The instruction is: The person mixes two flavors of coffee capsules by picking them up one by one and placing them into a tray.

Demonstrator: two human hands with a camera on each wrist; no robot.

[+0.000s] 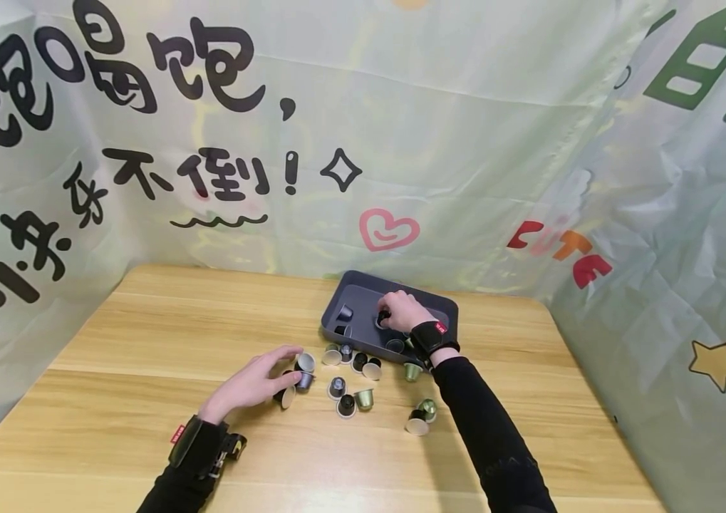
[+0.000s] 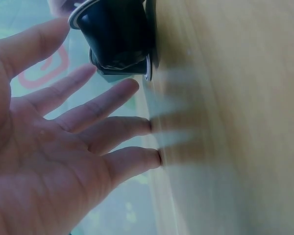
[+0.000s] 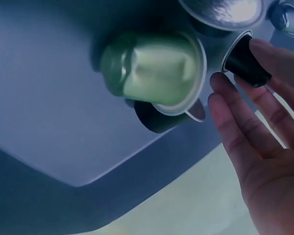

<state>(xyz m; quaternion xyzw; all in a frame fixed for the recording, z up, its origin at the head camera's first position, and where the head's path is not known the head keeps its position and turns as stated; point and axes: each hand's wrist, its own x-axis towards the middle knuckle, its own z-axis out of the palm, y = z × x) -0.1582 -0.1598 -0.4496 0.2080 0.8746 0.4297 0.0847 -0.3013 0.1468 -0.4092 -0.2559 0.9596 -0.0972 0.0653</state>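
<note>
Over the dark grey tray (image 1: 363, 298), my right hand (image 1: 404, 311) pinches a black coffee capsule (image 3: 247, 61) between thumb and fingers. Close by in the right wrist view, a green capsule (image 3: 154, 68) lies on its side, partly covering a dark capsule (image 3: 157, 117). My left hand (image 1: 250, 385) is beside a small group of capsules on the table, its fingers spread and loosely bent. In the left wrist view a black capsule (image 2: 115, 32) is near the thumb tip; whether they touch I cannot tell. Nothing is gripped in that hand.
On the wooden table (image 1: 164, 342), several loose capsules lie in front of the tray, among them a gold-green capsule (image 1: 365, 399) and a pale-lidded capsule (image 1: 417, 425). A grey capsule (image 1: 345, 312) lies inside the tray at the left. Printed fabric (image 1: 465, 178) hangs behind the table.
</note>
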